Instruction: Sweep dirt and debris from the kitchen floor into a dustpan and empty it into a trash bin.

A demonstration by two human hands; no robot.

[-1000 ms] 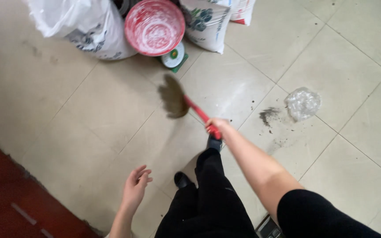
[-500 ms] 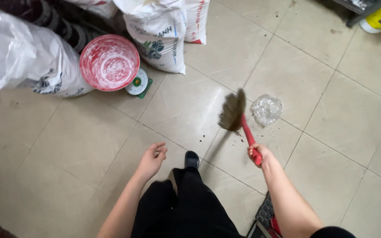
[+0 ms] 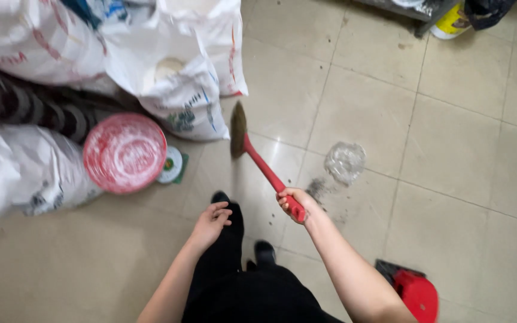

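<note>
Gripping red broom handle (image 3: 268,174): right hand (image 3: 294,203) closed; left hand (image 3: 212,219) empty.

Red dustpan (image 3: 415,293) cut by bottom edge; motion-blurred broom head (image 3: 238,128); sacks (image 3: 25,36) cropped at top-left.

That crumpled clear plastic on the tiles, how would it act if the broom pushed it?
The crumpled clear plastic looks thin and empty, so it is probably very light and would skid over the smooth floor tiles. Its creased shape suggests it would squash or tumble rather than roll straight.
</note>
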